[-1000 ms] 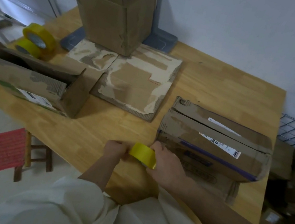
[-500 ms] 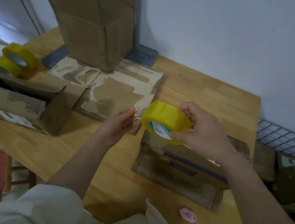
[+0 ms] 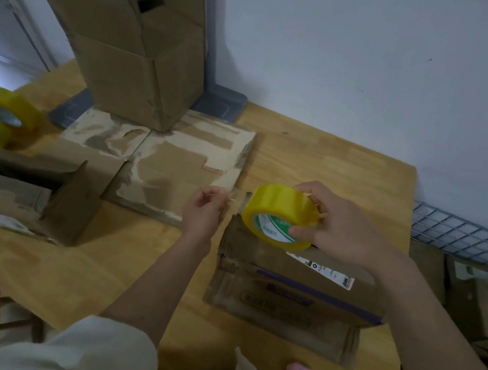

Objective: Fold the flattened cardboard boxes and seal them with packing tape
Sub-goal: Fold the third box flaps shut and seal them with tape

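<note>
Right hand (image 3: 338, 229) gripped the yellow tape roll (image 3: 279, 215) above the flattened cardboard box (image 3: 293, 290) at the tabletop's (image 3: 125, 268) 3 o'clock side, while the left hand (image 3: 204, 210) pinched its clear free end.

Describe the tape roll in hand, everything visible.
The tape roll is yellow and translucent-looking, with a white core label printed in green. The right hand holds it tilted above the folded box, thumb at the core, fingers over the rim. The left hand pinches a short clear strip pulled from it.
</note>
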